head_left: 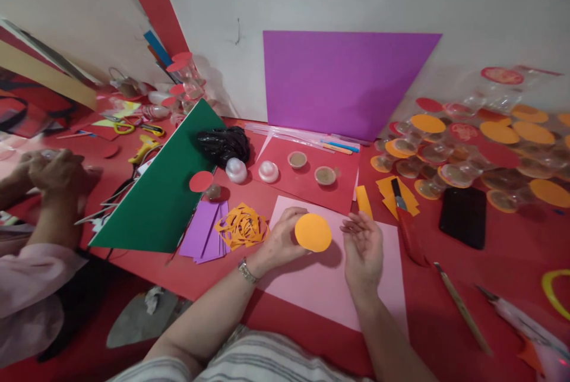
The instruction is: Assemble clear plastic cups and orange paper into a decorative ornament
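Observation:
My left hand [285, 236], with a watch on its wrist, is closed around a piece topped by a round orange disc [313, 232]. Most of what lies under the disc is hidden by it and my fingers. To the right of the disc, my right hand [364, 248] is open, palm turned up and holding nothing. Both hands are above a pink sheet [329, 293]. Cut orange paper scraps [243, 226] and purple strips [205, 232] lie left of my left hand. A small orange strip [364, 201] is just beyond my right fingertips.
A red-handled cutter [407, 227], a black phone-like slab [463, 217], a wooden-handled tool [463, 309] and a glue gun [529, 328] lie right. Clear cup pieces with discs [427, 124] crowd the back right. A green board [155, 192] stands left; a co-worker's hands [53, 171] are beyond.

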`<state>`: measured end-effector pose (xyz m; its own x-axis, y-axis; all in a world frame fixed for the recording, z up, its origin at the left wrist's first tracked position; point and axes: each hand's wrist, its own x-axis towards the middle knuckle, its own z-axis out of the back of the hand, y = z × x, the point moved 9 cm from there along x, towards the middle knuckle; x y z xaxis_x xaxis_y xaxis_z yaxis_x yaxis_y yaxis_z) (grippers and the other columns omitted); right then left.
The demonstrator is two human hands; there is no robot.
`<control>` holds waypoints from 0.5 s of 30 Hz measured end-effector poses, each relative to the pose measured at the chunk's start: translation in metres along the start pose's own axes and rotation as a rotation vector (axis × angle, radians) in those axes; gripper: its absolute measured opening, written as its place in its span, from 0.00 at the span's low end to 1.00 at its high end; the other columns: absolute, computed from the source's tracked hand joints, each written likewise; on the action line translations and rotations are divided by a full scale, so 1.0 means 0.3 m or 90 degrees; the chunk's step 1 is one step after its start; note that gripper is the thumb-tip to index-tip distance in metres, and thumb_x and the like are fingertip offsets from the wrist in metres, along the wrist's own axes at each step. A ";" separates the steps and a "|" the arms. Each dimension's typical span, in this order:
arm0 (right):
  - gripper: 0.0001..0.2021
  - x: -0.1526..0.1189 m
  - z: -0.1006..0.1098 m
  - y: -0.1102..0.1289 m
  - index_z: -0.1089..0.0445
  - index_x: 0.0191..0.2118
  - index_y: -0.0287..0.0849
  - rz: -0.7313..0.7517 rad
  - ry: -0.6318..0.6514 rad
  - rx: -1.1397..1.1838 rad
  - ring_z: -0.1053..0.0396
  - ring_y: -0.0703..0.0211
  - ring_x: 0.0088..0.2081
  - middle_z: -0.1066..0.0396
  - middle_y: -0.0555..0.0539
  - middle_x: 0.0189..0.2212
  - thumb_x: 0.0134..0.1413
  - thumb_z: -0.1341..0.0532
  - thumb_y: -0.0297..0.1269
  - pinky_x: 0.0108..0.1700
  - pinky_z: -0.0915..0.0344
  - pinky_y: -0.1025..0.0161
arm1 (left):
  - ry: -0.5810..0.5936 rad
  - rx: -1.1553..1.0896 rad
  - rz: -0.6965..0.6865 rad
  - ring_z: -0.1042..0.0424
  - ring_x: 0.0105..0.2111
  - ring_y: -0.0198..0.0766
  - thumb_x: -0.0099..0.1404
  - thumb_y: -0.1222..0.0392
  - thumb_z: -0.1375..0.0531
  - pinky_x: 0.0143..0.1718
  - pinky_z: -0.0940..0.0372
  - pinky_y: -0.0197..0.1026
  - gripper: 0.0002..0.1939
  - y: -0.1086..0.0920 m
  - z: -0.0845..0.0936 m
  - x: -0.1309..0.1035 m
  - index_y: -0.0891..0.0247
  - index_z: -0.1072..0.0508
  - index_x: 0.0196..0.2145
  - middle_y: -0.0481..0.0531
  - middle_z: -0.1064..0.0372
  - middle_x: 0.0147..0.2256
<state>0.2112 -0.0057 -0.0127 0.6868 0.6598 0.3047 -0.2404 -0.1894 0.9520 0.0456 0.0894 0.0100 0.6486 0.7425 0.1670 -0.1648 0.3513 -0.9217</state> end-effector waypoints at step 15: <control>0.25 -0.067 -0.100 0.228 0.42 0.69 0.44 0.381 0.236 -0.286 0.37 0.44 0.65 0.30 0.37 0.60 0.71 0.48 0.41 0.64 0.37 0.42 | 0.093 0.215 0.010 0.39 0.61 0.56 0.60 0.55 0.30 0.63 0.38 0.58 0.12 0.000 -0.055 0.009 0.61 0.22 0.40 0.58 0.26 0.44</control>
<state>0.1603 -0.0102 0.0453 0.1046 0.7516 0.6513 -0.7975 -0.3279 0.5065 0.0596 0.0819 0.0047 0.7391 0.6688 0.0805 -0.3952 0.5272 -0.7522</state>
